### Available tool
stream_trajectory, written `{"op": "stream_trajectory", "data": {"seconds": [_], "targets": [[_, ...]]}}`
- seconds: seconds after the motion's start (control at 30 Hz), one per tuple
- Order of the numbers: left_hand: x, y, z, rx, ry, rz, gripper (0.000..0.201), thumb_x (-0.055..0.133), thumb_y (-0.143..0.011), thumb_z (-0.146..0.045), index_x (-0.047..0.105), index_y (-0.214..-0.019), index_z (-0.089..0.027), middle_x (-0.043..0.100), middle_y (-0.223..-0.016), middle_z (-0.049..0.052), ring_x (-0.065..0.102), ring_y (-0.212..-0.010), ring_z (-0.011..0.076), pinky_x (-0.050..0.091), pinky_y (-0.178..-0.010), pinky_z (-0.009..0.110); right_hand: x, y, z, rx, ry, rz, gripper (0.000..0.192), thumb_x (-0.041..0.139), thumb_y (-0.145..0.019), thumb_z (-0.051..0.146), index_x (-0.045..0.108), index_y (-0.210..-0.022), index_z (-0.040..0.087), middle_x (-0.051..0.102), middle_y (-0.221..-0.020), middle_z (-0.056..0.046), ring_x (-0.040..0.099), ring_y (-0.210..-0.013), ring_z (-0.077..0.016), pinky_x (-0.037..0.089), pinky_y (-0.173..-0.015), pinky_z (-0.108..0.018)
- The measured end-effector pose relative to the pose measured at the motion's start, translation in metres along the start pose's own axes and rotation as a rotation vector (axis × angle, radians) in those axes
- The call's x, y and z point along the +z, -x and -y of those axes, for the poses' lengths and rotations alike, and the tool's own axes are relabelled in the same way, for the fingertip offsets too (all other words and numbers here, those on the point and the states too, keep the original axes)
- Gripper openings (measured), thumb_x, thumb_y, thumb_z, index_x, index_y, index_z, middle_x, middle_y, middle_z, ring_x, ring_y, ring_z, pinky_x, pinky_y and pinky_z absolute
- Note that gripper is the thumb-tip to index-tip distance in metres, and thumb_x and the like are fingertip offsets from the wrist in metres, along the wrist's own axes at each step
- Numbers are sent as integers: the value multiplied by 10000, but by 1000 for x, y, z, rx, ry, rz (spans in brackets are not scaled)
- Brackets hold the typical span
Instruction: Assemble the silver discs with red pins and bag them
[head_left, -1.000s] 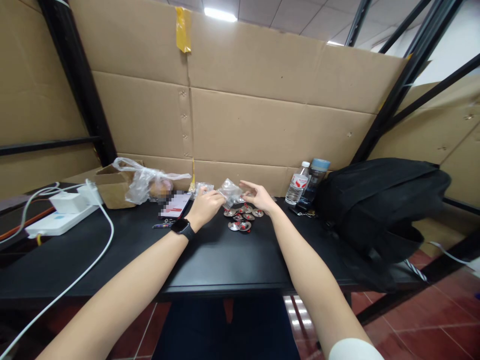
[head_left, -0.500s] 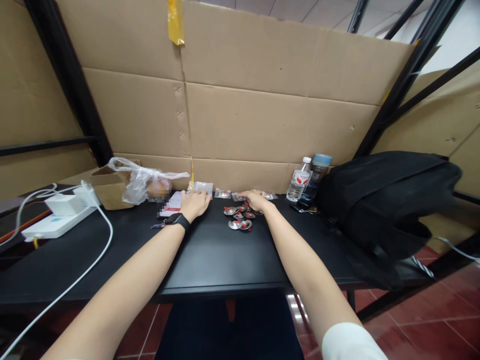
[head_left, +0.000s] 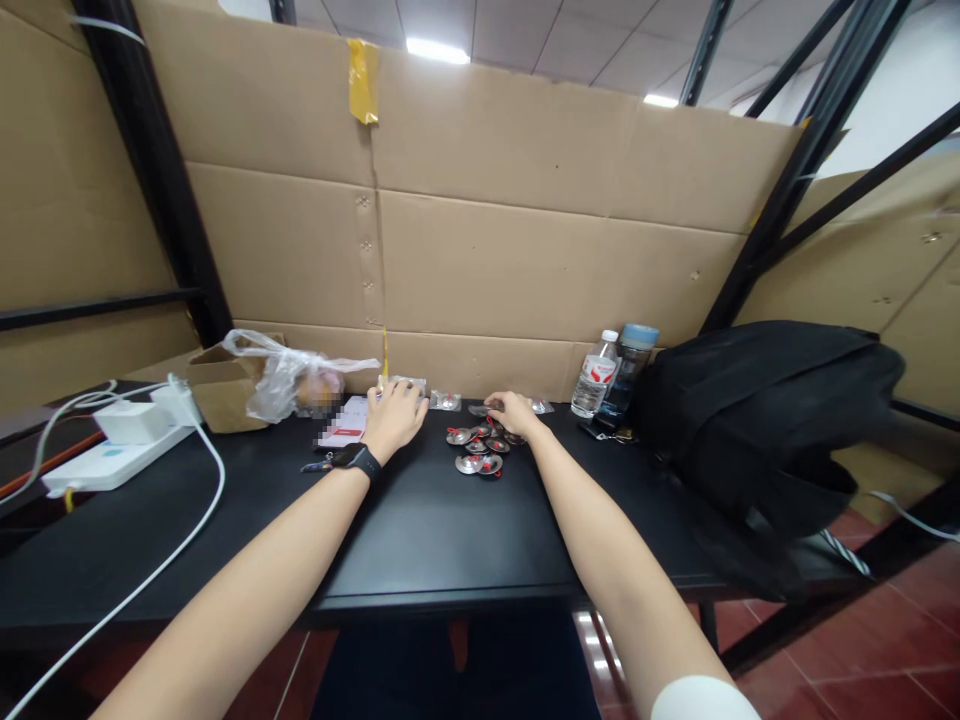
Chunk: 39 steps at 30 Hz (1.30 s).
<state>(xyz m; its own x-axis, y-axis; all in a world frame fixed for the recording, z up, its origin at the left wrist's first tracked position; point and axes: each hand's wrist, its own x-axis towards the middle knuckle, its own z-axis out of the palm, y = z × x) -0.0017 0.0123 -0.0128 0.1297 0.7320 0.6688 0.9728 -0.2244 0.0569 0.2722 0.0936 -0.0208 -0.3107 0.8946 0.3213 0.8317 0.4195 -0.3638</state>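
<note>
Hands rest at the far edge of the black tabletop point(head_left: 420, 530); the left hand point(head_left: 397, 418), fingers spread flat, presses on small clear plastic packets point(head_left: 409, 383) by the cardboard wall; the right hand point(head_left: 514, 412), loosely curled, touches the cluster of small silver discs with red cords point(head_left: 480, 448), gripping nothing that I can make out; judging by this, sorting discs into packets is under way, and picking one disc calls for a fingertip pinch; open room lies toward the near edge, while the clear water bottle point(head_left: 596, 373) and black backpack point(head_left: 757, 420) crowd the right.
</note>
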Motion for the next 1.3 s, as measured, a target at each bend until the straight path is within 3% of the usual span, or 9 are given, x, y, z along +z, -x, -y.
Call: {"op": "stream_trajectory", "data": {"seconds": [0.13, 0.23, 0.4, 0.5, 0.8, 1.1, 1.3], "targets": [[-2, 0, -5, 14, 66, -42, 301, 441, -984, -321, 669, -1152, -215, 652, -1249, 159, 510, -1233, 347, 286, -1061, 568, -4, -3, 0, 33, -152, -125, 201, 739, -758, 136, 727, -934, 231, 775, -966, -20, 694, -913, -194, 486, -863, -332], [-6, 0, -14, 39, 230, -28, 270, 464, -989, -352, 651, -1150, -244, 672, -1241, 115, 541, -1226, 310, 315, -1069, 524, -18, -2, 9, -8, -304, -178, 200, 767, -711, 171, 708, -901, 190, 759, -871, -25, 676, -772, -160, 502, -749, -274], [-10, 4, -37, 22, 639, 45, 335, 460, -1005, -450, 573, -1244, -244, 689, -1235, 84, 617, -1167, 248, 425, -1017, 415, -51, 16, 32, -164, -404, 12, 231, 819, -667, 308, 701, -811, 172, 730, -735, -17, 662, -662, -148, 476, -628, -235], [-6, 9, -47, -9, 747, 124, 371, 554, -959, -446, 536, -1272, -246, 706, -1201, 70, 646, -1142, 244, 460, -985, 403, -63, 26, 43, -201, -355, 123, 256, 851, -637, 335, 709, -778, 175, 728, -700, -10, 655, -634, -147, 458, -601, -231], [2, 15, -47, 75, 711, 189, 477, 708, -830, -364, 533, -1266, -279, 714, -1153, 40, 653, -1142, 253, 463, -990, 405, -76, 32, 49, -228, -337, 79, 216, 778, -751, 383, 786, -757, 167, 757, -718, -43, 665, -669, -171, 456, -618, -248], [0, 15, -49, 72, 730, 221, 309, 564, -937, -419, 581, -1206, -267, 712, -1179, 53, 656, -1131, 249, 467, -984, 408, -69, 29, 44, -179, -525, 45, 254, 743, -769, 393, 797, -790, 146, 774, -773, -71, 686, -713, -195, 501, -662, -274], [1, 17, -45, 104, 665, 228, 371, 656, -871, -394, 577, -1213, -273, 711, -1172, 42, 643, -1141, 262, 454, -980, 411, -64, 27, 40, -133, -632, 43, 268, 763, -741, 403, 802, -818, 149, 781, -834, -77, 682, -755, -196, 508, -702, -285]]}}
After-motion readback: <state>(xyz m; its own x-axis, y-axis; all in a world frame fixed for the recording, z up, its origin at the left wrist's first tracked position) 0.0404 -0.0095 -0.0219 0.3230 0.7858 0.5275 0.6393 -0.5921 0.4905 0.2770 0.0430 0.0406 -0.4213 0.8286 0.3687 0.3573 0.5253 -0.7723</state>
